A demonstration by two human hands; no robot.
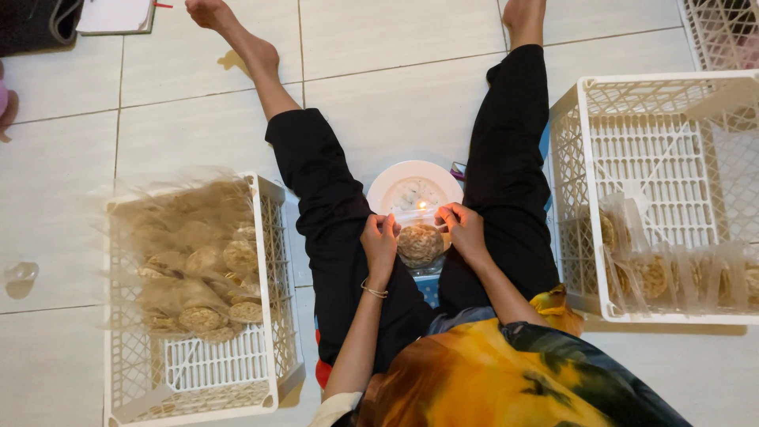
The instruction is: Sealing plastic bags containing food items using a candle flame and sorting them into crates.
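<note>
I sit on a tiled floor with my legs spread. My left hand and my right hand each pinch one end of the mouth of a clear plastic bag of round brown crackers. The bag's top edge is stretched between them, just over a small flame. The flame burns on a white round plate that stands on the floor between my knees.
A white plastic crate at my left holds several clear bags of crackers. Another white crate at my right has a few packed bags in its near corner. A third crate stands at the top right, a notebook top left.
</note>
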